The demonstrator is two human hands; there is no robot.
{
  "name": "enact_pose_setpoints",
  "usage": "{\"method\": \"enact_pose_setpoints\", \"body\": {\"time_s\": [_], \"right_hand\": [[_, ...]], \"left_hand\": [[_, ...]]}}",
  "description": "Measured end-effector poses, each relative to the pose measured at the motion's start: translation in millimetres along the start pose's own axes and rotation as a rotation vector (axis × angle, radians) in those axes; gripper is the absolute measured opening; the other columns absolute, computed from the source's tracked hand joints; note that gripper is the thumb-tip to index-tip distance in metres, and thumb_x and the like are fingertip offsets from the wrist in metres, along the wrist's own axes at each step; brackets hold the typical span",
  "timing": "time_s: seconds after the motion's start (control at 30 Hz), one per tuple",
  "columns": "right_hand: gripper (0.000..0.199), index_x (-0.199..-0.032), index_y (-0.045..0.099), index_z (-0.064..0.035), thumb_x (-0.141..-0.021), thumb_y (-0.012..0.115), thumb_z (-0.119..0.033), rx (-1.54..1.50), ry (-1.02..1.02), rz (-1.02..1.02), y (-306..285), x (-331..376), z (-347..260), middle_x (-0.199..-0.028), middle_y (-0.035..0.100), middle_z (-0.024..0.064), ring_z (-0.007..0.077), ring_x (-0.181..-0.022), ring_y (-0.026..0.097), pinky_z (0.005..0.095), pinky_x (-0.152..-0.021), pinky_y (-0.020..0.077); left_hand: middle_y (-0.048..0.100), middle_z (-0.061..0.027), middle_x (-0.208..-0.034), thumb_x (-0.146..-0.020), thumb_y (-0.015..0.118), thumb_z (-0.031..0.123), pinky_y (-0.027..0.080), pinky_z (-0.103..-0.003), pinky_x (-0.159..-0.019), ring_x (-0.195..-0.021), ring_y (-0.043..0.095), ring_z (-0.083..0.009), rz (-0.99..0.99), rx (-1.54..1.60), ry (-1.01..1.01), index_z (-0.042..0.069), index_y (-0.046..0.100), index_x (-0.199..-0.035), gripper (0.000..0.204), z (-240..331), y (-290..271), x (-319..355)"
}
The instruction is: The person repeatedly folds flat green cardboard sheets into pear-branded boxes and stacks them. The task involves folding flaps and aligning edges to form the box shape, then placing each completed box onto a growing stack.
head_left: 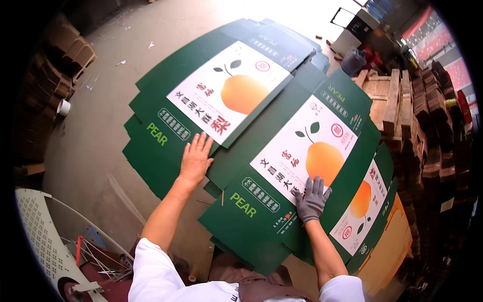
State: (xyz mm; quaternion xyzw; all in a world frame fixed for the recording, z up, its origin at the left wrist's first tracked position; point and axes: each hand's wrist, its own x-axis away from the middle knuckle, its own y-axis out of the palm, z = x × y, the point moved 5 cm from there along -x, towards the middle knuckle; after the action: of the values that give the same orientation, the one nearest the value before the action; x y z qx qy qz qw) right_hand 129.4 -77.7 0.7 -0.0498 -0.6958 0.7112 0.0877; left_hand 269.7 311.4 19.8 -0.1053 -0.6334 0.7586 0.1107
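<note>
Flat dark green carton sheets with a white panel showing an orange pear lie spread on the floor. My bare left hand [195,158] rests palm-down, fingers spread, on the edge of the left stack of sheets [221,85]. My right hand [312,199], in a grey glove, presses flat with fingers apart on the white panel of the middle sheet [282,186]. A third printed sheet [365,211] lies tilted under it to the right. Neither hand grips anything.
Wooden pallets [392,100] and tall piles of brown cardboard [437,131] stand at the right. More stacked cardboard [60,55] and a tape roll [64,106] sit at the left. A white perforated frame [40,236] is at lower left. The floor is bare concrete [100,151].
</note>
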Motion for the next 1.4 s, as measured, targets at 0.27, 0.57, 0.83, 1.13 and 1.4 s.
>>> {"method": "enact_pose_setpoints", "body": {"time_s": [0.27, 0.57, 0.83, 1.13, 1.4], "right_hand": [[0.071, -0.144, 0.044, -0.0070, -0.091, 0.053, -0.054, -0.035, 0.008, 0.028, -5.6, -12.9, -3.9, -0.153, 0.035, 0.0177, 0.0341, -0.146, 0.026, 0.0621, -0.116, 0.0087], [0.050, -0.126, 0.058, -0.0003, -0.097, 0.053, -0.042, -1.197, 0.146, -0.053, -4.1, -62.3, -146.6, -0.102, 0.069, 0.0200, 0.0295, -0.094, 0.068, 0.0387, -0.084, 0.0521], [0.050, -0.108, 0.055, -0.0049, -0.093, 0.062, -0.052, -1.970, 0.512, -0.488, -53.3, -110.9, -242.7, -0.084, 0.060, 0.0083, 0.0170, -0.055, 0.052, 0.0317, -0.045, 0.0440], [0.026, -0.105, 0.064, 0.0067, -0.091, 0.058, -0.014, -1.737, 0.498, 0.191, -26.4, 8.6, -45.0, -0.096, 0.068, 0.0113, 0.0172, -0.084, 0.063, 0.0321, -0.074, 0.0500], [0.018, -0.089, 0.060, 0.0070, -0.087, 0.060, -0.011, -1.447, 0.668, 0.303, 10.3, 82.9, 99.0, -0.084, 0.065, 0.0140, 0.0218, -0.075, 0.059, 0.0349, -0.068, 0.0471]], "left_hand": [[0.034, -0.0142, -0.155, -0.086, 0.071, 0.024, 0.033, -0.045, -0.114, -0.144, 0.030, -0.0329, -0.121, 0.075, 0.046, 0.010, 0.039, -0.147, 0.070, -17.5, -11.8, 2.4], [0.036, -0.0142, -0.154, -0.092, 0.064, 0.023, 0.035, -0.045, -0.113, -0.143, 0.033, -0.0343, -0.206, 0.069, 0.117, 0.010, 0.040, -0.146, 0.061, -24.5, -24.7, 3.2], [0.056, -0.0177, -0.137, -0.090, 0.050, 0.001, 0.048, -0.037, -0.102, -0.126, 0.054, -0.0346, -0.047, -0.068, 0.279, -0.003, 0.051, -0.134, 0.045, -0.3, -85.1, 20.2], [0.058, -0.0257, -0.126, -0.083, 0.056, 0.009, 0.057, -0.040, -0.083, -0.112, 0.059, -0.0428, 0.032, 0.046, 0.437, -0.007, 0.055, -0.126, 0.046, 214.2, -58.2, 135.8], [0.057, -0.0242, -0.126, -0.085, 0.058, 0.011, 0.060, -0.041, -0.075, -0.107, 0.060, -0.0480, -0.012, 0.200, 0.540, -0.005, 0.058, -0.123, 0.042, 340.0, -5.0, 175.8]]}}
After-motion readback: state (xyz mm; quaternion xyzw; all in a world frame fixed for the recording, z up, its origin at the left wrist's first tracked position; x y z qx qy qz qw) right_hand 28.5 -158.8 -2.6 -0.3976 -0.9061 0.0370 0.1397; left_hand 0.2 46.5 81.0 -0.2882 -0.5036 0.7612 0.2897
